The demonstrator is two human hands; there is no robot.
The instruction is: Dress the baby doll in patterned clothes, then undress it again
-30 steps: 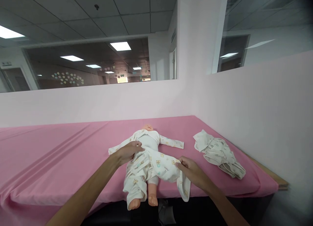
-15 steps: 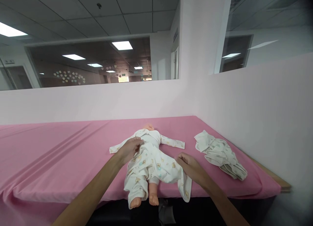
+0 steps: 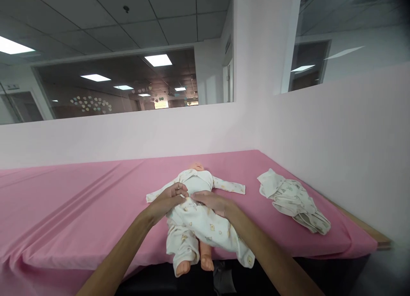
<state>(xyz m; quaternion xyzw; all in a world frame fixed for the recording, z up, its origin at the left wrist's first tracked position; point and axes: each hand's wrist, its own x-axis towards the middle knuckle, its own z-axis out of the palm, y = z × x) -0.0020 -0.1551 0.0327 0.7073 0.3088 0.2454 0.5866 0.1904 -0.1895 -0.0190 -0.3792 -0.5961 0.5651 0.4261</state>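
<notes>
A baby doll [image 3: 206, 263] lies on its back on a pink sheet, head away from me. It wears a white printed long-sleeved top [image 3: 229, 186], open over a plain white front. White printed pants [image 3: 209, 227] cover its lower body. One foot comes out of the left pant leg; the other leg is bare, and the right pant leg lies flat beside it. My left hand [image 3: 168, 200] pinches the gathered waistband on its left side. Close beside it, my right hand [image 3: 213, 202] has its fingers closed on the waistband near the middle; its fingertips are partly hidden.
Folded white printed baby clothes [image 3: 294, 200] lie in a heap to the right. The pink sheet [image 3: 80, 210] covers a padded table whose front edge is below the doll's feet. White walls [image 3: 128, 138] with windows stand behind and to the right.
My right hand has moved from the loose right pant leg up and left to the waistband, next to my left hand. The view has shifted slightly.
</notes>
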